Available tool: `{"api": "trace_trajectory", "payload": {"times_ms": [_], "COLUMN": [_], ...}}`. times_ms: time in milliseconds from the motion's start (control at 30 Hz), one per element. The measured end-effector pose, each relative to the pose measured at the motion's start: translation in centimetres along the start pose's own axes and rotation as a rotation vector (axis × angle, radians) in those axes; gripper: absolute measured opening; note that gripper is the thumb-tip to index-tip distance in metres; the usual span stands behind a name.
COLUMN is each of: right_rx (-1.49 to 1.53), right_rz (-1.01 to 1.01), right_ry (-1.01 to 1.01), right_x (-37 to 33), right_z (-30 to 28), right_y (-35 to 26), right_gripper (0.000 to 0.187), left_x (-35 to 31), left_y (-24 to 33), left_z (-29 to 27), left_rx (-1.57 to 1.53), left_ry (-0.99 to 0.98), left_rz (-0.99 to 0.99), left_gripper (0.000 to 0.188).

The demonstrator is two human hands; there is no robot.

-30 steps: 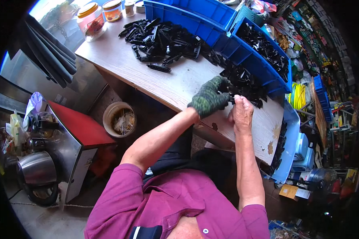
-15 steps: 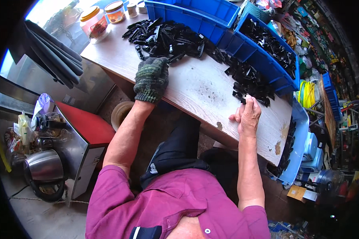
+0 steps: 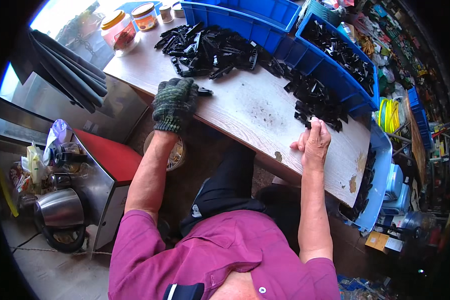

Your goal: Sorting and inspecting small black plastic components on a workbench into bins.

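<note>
Legible lettering: none. Label-bearing items: one clear round plastic jar with yellow lid (image 3: 120,32), red label, print too small to read; one squat round jar with brown lid (image 3: 146,19), orange label, likewise unreadable; one yellow-orange cardboard box (image 3: 376,241), pale rectangular label (image 3: 394,244), marks indistinct.

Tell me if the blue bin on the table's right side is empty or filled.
At least partly filled: black pieces lie inside the blue bin, visible through its open top. Their depth cannot be told.

Pale wood-grain table (image 3: 230,107) with heaped black parts (image 3: 210,52), blue bins (image 3: 240,21) and lidded jars (image 3: 145,21) on top
</note>
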State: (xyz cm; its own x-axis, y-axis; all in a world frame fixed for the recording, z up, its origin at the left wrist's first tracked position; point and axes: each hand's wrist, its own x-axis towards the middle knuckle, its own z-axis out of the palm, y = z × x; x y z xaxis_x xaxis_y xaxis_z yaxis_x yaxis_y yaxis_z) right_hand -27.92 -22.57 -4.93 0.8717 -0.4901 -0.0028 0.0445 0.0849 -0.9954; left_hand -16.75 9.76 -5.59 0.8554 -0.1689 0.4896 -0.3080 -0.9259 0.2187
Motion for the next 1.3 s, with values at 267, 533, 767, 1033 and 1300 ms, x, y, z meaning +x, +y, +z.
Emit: {"api": "trace_trajectory", "payload": {"times_ms": [267, 533, 767, 1033, 1300], "right_rx": [0.010, -0.013, 0.003, -0.012, 0.050], "right_rz": [0.021, 0.001, 0.018, 0.012, -0.015], "right_ry": [0.022, 0.018, 0.048, 0.060, 0.061], "right_x": [-0.1, -0.2, -0.3, -0.1, -0.5], "right_z": [0.1, 0.0, 0.3, 0.4, 0.5], "right_y": [-0.1, 0.1, -0.1, -0.3, -0.3], "right_gripper": [0.027, 0.027, 0.028, 0.028, 0.026], "left_x": [-1.4, -1.3, -2.5, -3.0, -1.1], "left_y": [3.3, 4.3, 5.8, 8.1, 11.9], "left_z": [0.6, 1.0, 0.4, 1.8, 1.4], "left_rx": [-0.034, -0.181, -0.116, -0.313, -0.221], "left_ry": [0.012, 0.023, 0.034, 0.096, -0.136], "left_rz": [0.164, 0.121, 0.245, 0.329, 0.318], "left_gripper": [0.022, 0.026, 0.026, 0.026, 0.021]}}
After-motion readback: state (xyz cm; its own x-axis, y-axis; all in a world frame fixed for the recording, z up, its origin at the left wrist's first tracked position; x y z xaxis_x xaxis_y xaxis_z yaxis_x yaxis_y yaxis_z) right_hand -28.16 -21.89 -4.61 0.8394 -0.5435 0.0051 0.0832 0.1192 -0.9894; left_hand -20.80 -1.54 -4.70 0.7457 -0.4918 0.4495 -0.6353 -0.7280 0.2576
